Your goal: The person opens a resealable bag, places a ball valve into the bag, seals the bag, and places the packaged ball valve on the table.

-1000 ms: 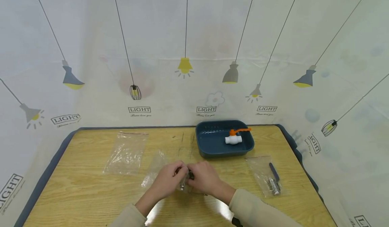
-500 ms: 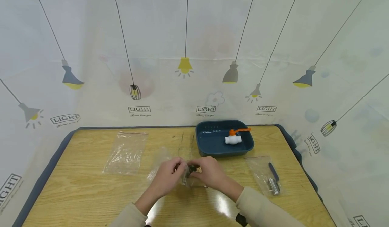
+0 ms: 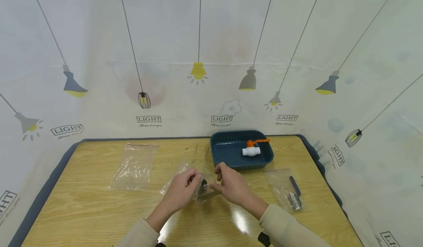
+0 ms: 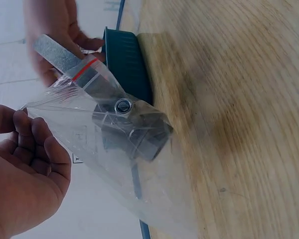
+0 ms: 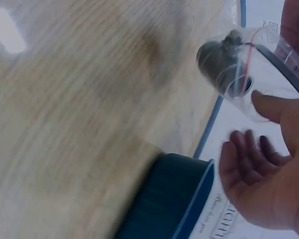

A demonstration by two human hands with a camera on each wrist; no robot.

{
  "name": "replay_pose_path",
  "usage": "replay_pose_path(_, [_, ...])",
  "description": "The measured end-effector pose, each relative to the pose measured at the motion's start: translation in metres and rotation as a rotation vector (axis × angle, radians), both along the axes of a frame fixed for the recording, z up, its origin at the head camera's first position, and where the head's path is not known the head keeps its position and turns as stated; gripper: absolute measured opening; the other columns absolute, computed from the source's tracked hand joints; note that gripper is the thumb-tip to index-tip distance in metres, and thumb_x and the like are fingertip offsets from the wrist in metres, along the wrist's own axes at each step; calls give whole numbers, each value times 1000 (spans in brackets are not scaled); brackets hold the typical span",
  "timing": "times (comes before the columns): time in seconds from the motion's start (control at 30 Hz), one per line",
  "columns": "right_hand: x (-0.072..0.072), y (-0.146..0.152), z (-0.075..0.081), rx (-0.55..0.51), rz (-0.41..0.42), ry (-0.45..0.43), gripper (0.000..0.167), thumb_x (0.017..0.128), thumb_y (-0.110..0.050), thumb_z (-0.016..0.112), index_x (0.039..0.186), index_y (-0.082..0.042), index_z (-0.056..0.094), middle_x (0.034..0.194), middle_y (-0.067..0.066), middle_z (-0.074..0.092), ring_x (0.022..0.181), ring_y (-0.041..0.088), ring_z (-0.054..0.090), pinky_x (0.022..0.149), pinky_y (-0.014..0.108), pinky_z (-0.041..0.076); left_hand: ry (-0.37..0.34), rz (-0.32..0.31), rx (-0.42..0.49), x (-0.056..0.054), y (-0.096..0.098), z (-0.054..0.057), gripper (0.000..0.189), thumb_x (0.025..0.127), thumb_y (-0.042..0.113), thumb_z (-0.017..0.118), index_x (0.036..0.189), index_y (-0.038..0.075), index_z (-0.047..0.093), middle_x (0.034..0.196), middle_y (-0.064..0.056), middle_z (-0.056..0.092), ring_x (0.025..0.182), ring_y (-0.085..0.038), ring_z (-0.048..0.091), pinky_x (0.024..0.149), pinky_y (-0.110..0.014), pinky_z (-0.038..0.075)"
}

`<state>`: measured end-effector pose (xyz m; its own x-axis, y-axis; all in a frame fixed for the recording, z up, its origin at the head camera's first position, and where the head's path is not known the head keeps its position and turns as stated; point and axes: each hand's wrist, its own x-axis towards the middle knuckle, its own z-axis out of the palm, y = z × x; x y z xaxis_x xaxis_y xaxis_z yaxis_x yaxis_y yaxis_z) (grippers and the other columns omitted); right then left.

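Left grip (image 3: 180, 190) pinches bag (image 4: 114, 144) by edge, metal valve (image 4: 154, 138) partly inside; right grip (image 3: 232, 184) parted, near tray (image 3: 246, 165); tabletop (image 3: 99, 217) spreads nearward.

We face a pale covering (image 3: 165, 30) that rises behind the wood-grained surface (image 3: 86, 206) and along both its sides. On it we see printed pendant lamps (image 3: 198, 71) in yellow, grey and blue-grey, hanging from thin dark cords, with boxed lettering (image 3: 148, 119) reading "LIGHT" below and a faint flower outline (image 3: 231, 107). A dark blue-grey border (image 3: 315, 157) edges the surface, and we notice bright reflections (image 3: 240, 220) on its near part.
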<state>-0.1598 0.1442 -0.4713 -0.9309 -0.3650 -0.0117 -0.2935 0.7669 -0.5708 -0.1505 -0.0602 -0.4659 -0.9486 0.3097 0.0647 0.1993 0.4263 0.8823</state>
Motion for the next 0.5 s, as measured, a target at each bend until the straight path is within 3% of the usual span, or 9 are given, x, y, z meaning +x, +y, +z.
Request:
replay_pose_path(0.13, [-1, 3, -9, -68, 13, -183, 16, 89, -17, 68, 101, -9, 63, 79, 1, 67, 59, 6, 54, 52, 23, 43, -14, 17, 26, 1, -2, 1, 24, 102, 26, 50, 87, 15, 64, 71, 4, 56, 59, -7, 46, 56, -22, 40])
replay_pose_path(0.27, [-2, 2, -15, -166, 29, -283, 7, 88, -14, 64, 91, -9, 68, 70, -1, 67, 56, 7, 54, 50, 23, 43, -22, 22, 41, 1, -3, 1, 23, 102, 24, 50, 85, 17, 63, 71, 0, 56, 59, -7, 45, 57, -22, 40])
replay_pose_path(0.37, [-2, 2, -15, -225, 13, -293, 8, 91, -15, 63, 90, -9, 69, 74, -1, 70, 62, 10, 61, 54, 24, 48, -35, 26, 52, 2, -4, 1, 22, 103, 22, 49, 87, 17, 64, 73, 0, 57, 61, -8, 47, 58, -22, 41])
replay_pose_path(0.5, [-2, -1, -9, -236, -4, -241, 12, 94, -17, 62, 91, -10, 71, 76, -1, 72, 67, 13, 64, 56, 26, 49, -40, 31, 70, 2, -5, 2, 22, 103, 24, 49, 90, 15, 65, 73, 1, 56, 61, -8, 47, 57, -22, 41])
